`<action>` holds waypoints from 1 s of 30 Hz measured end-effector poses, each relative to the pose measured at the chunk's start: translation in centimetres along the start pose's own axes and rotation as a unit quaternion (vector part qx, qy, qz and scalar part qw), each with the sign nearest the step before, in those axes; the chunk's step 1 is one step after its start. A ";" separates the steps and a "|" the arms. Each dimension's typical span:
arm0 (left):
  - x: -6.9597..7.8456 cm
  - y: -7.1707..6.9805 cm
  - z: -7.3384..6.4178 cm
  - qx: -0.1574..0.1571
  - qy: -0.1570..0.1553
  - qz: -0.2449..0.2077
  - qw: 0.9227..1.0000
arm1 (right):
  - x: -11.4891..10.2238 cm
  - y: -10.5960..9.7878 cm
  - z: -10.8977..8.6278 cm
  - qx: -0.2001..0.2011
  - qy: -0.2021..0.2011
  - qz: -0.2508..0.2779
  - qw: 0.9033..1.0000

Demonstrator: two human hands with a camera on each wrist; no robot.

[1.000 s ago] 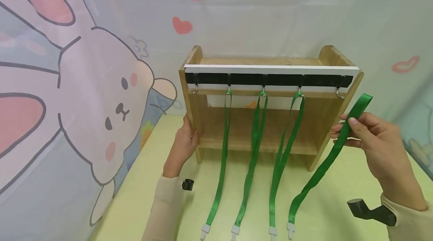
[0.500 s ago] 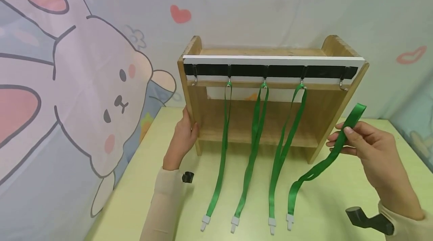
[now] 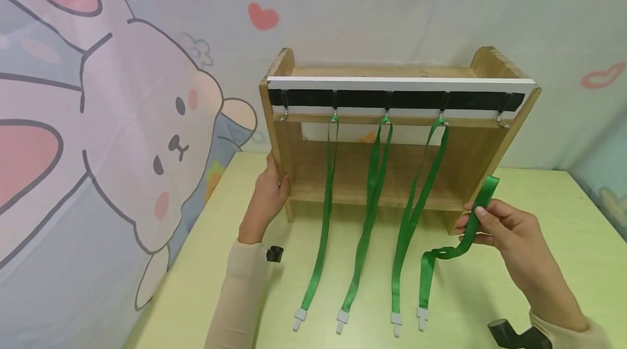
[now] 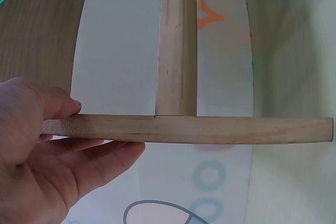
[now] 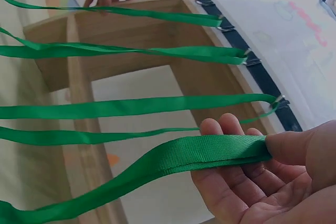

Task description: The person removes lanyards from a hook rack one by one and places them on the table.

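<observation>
A small wooden shelf (image 3: 372, 175) stands on the table, with a white rail and black strip (image 3: 360, 99) of metal hooks along its top front. My left hand (image 3: 266, 191) grips the shelf's left side panel (image 4: 236, 129), thumb on one face and fingers on the other. Three green lanyards (image 3: 325, 213) hang from the middle hooks. The leftmost hook (image 3: 284, 115) and the rightmost hook (image 3: 502, 120) hold nothing. My right hand (image 3: 514, 245) pinches a fourth green lanyard (image 5: 210, 150) near its looped top, beside the shelf's right leg. Its grey clip (image 3: 422, 317) rests on the table.
Grey clips (image 3: 342, 320) of the hanging lanyards lie toward the table's front. Behind the shelf hangs a backdrop (image 3: 392, 6) with a bunny and hearts. The pale yellow table (image 3: 548, 196) extends to the shelf's right.
My right hand has moved down and left with the lanyard, whose strap now sags and bends. My left hand keeps its grip on the shelf. The camera view has shifted slightly.
</observation>
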State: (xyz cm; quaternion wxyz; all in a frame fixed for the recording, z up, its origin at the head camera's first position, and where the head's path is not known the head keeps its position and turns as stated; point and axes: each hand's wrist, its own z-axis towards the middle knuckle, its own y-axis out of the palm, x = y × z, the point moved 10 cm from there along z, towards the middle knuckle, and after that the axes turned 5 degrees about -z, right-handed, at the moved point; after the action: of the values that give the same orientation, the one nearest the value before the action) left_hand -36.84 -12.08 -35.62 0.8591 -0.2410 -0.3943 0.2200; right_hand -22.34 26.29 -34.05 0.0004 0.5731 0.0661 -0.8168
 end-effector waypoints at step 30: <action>-0.3 0.0 -0.1 -0.003 -0.022 -0.002 1.000 | 10.6 5.9 -4.1 -0.037 0.187 -0.058 0.980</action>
State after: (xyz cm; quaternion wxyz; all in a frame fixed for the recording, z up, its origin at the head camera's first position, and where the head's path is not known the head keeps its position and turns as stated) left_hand -36.96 -12.26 -35.84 0.8499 -0.2376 -0.4142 0.2228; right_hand -21.72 21.70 -46.02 -0.0380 0.7106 0.1281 -0.6908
